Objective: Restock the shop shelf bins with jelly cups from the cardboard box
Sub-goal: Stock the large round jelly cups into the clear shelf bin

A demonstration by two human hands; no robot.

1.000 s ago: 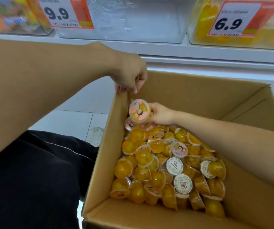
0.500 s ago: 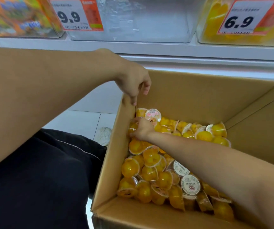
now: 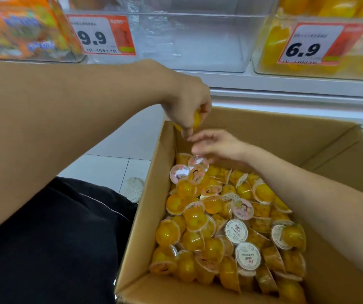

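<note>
White tiled floor (image 3: 110, 165); white shelf edge (image 3: 285, 84)

Head view, close, looking down into cardboard box (image 3: 263, 132), shelf bins (image 3: 189, 40) slightly blurred

Open cardboard box (image 3: 307, 137) holding a loose heap of yellow jelly cups (image 3: 226, 227), lids facing all ways; clear shelf bin (image 3: 189, 40) above its far edge.

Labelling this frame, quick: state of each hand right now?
Left hand: closed, fingers curled round an orange jelly cup above the box corner.
Right hand: open, fingers loosely spread over the cups, holding nothing visible.
</note>
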